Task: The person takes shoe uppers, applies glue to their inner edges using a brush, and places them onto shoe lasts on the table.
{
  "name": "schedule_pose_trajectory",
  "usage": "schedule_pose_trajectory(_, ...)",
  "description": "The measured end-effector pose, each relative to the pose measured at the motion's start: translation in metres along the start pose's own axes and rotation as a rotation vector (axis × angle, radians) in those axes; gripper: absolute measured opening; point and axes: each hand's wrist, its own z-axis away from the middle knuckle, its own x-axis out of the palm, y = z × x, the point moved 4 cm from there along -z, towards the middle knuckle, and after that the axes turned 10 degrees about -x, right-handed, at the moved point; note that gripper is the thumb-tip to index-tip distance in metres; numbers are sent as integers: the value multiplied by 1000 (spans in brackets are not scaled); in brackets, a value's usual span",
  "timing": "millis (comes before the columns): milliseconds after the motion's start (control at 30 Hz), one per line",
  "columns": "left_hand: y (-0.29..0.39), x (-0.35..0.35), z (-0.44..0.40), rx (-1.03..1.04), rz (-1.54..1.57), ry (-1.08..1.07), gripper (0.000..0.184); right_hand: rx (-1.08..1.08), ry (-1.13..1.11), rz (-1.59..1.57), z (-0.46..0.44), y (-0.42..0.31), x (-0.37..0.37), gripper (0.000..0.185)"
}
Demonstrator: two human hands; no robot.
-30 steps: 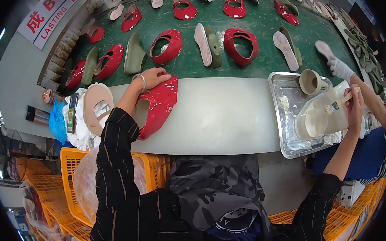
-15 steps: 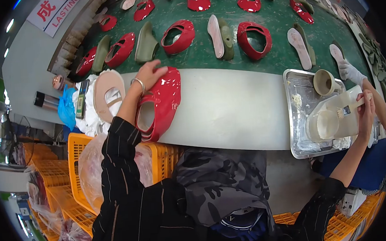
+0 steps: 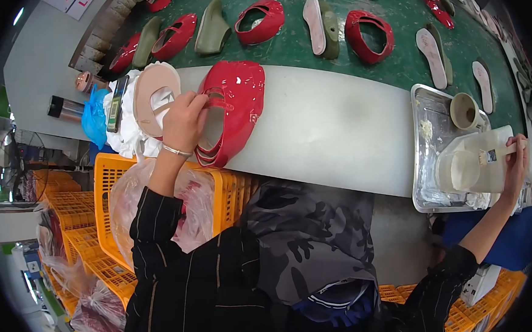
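Observation:
My left hand [image 3: 184,123] is closed, its fingers pinching the strap edge of a glossy red shoe upper [image 3: 242,97]. That upper lies on the near left of the pale work board [image 3: 319,132], its opening toward me. At the far right, my right hand [image 3: 513,166] grips the handle of a flat brush [image 3: 494,154]. The brush's bristles are over a translucent plastic jug [image 3: 492,176] with whitish liquid inside. Beneath the jug is a metal tray [image 3: 419,150] smeared with white residue, which also holds a beige cup [image 3: 464,111].
Red uppers [image 3: 369,36], green wedge soles [image 3: 213,29] and pale insoles [image 3: 430,57] line the green conveyor [image 3: 299,66]. A beige shoe piece [image 3: 148,106] and a phone [image 3: 116,105] rest on white cloth at left. An orange crate [image 3: 224,199] stands below the board's near edge.
My left hand has gone from lying across the upper's toe to pinching its strap edge. My right hand still holds the brush. The gloved hand at right has left the view.

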Motion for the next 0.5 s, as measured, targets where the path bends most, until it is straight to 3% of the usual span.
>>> schedule_pose_trajectory(167, 22, -12, 10, 130, -101, 146, 18, -5, 57, 82, 3, -4, 5, 20)
schedule_pose_trajectory(267, 28, -32, 15, 188, -10, 34, 19, -22, 44, 92, 2, -4, 7, 20)
schedule_pose_trajectory(367, 38, -64, 26, 55, 396, -109, 18, 14, 54, 34, -3, 14, -23, 24)
schedule_pose_trajectory(433, 36, -76, 38, -136, 779, 98, 9, -19, 202, 99, -1, 18, -30, 27)
schedule_pose_trajectory(500, 68, -70, 29, -170, 1222, 105, 7, -36, 238, 181, 5, 8, -17, 30)
